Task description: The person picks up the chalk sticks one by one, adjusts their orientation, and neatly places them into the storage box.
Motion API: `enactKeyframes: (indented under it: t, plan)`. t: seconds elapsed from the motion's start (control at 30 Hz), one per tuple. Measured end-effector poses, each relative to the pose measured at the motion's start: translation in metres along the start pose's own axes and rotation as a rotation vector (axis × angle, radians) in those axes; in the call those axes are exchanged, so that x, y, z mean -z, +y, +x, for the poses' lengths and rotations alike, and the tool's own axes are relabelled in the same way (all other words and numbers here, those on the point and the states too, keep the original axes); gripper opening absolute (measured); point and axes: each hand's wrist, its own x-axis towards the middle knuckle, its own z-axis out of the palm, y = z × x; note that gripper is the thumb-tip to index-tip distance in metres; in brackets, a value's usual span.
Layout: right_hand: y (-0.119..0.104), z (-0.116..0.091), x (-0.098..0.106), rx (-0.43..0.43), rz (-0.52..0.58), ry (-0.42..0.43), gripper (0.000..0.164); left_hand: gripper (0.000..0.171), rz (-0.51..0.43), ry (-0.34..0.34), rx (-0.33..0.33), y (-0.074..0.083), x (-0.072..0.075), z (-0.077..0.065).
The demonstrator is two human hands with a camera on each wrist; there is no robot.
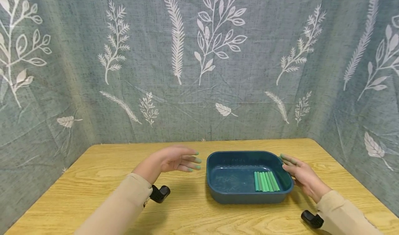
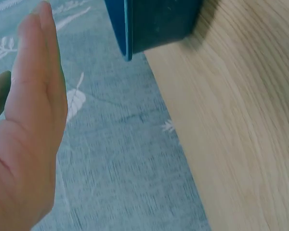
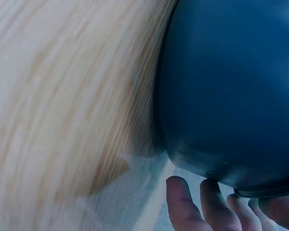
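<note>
Blue tray (image 1: 215, 188) sits between your hands, green sticks (image 1: 266, 181) lying inside near your right hand (image 1: 300, 176), whose straight fingers touch its rim. Your left hand (image 1: 169, 160) hovers spread beside it, touching nothing; neither hand grips the tray yet.

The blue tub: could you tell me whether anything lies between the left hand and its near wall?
Nothing visible does. The left hand hovers open beside the blue tub, with only bare table in the gap. The right hand already rests against the tub's opposite rim.
</note>
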Motion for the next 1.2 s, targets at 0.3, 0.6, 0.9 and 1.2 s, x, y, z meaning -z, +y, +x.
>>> enactKeyframes:
  t: [0.3, 0.6, 0.9, 1.2]
  plan:
    - [0.0, -0.002, 0.001, 0.005, 0.018, 0.002, 0.059, 0.055, -0.009, 0.043, -0.025, -0.015, 0.017, -0.02]
    - [0.001, -0.001, 0.001, 0.003, 0.007, 0.008, 0.059, 0.06, -0.011, 0.057, -0.042, -0.028, 0.035, -0.035]
    - [0.003, 0.0, 0.001, 0.01, -0.011, -0.008, 0.06, 0.068, 0.004, 0.086, -0.044, -0.037, 0.059, -0.057]
    - [0.001, -0.001, 0.001, 0.01, -0.019, -0.017, 0.062, 0.071, 0.011, 0.113, -0.034, -0.046, 0.075, -0.07]
